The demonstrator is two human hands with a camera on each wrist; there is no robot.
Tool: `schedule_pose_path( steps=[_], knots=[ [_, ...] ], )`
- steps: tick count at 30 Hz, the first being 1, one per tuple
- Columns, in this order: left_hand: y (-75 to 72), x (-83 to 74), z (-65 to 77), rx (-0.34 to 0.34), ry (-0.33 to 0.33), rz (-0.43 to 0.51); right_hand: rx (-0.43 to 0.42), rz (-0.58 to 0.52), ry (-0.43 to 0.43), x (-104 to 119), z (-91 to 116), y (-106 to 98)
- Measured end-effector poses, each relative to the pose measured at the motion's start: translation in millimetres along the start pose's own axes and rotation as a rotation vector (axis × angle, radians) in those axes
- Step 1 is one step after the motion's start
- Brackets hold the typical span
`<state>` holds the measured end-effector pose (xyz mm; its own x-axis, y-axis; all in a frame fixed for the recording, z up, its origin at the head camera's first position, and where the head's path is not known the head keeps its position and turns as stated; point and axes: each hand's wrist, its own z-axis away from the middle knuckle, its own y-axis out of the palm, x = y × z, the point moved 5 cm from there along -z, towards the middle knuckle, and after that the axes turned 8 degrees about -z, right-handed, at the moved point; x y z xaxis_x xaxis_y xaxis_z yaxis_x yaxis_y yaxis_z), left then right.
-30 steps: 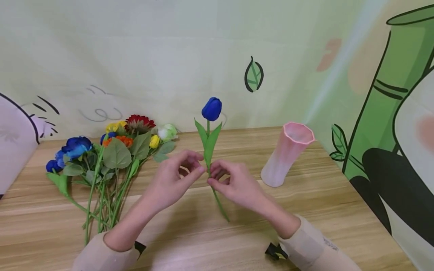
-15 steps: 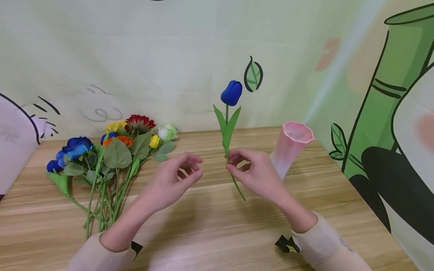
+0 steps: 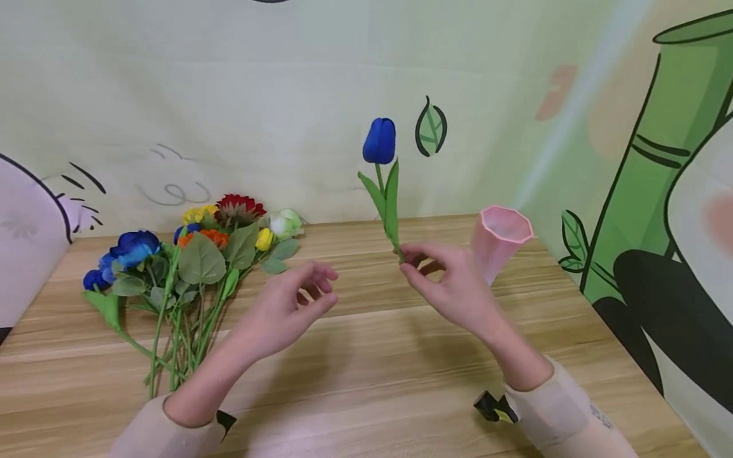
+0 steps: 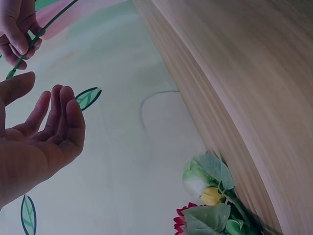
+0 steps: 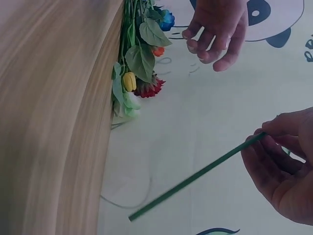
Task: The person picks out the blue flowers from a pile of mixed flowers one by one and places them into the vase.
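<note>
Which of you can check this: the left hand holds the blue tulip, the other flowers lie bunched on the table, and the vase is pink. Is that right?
Not quite: the right hand holds the blue tulip, as the head view shows; the left hand holds nothing. The other flowers do lie bunched on the table, and the vase is pink.

A wood-grain table (image 3: 355, 401); behind it, a pale backdrop (image 3: 240, 121) printed with bamboo (image 3: 637, 197).

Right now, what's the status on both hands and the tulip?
Right hand pinches blue tulip by stem, aloft. Left hand empty. Pink vase partly hidden behind right hand.
</note>
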<state>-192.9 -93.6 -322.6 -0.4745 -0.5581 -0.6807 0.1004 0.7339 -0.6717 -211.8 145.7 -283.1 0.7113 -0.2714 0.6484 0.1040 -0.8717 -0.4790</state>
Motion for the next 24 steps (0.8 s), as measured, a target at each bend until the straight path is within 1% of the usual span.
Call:
schedule_pose_path(
  steps=[5,7,12,20,24],
  knots=[
    [-1.1,2.6,0.8,-0.004,0.005,-0.024,-0.015,0.049,-0.086,5.8,-3.9,-3.2],
    [-1.7,3.6,1.2,-0.003,-0.008,-0.036,-0.016,0.065,-0.108,8.6,-5.1,-3.4],
    [-1.2,9.3,3.1,0.012,-0.031,-0.057,-0.027,0.084,-0.149,14.0,-5.8,-3.3],
    [-0.5,16.1,4.6,0.015,-0.040,-0.106,-0.052,0.120,-0.197,20.4,-7.0,-5.0],
    [-1.1,19.3,5.1,0.009,-0.039,-0.138,-0.065,0.149,-0.238,23.5,-9.0,-7.6]
  ],
)
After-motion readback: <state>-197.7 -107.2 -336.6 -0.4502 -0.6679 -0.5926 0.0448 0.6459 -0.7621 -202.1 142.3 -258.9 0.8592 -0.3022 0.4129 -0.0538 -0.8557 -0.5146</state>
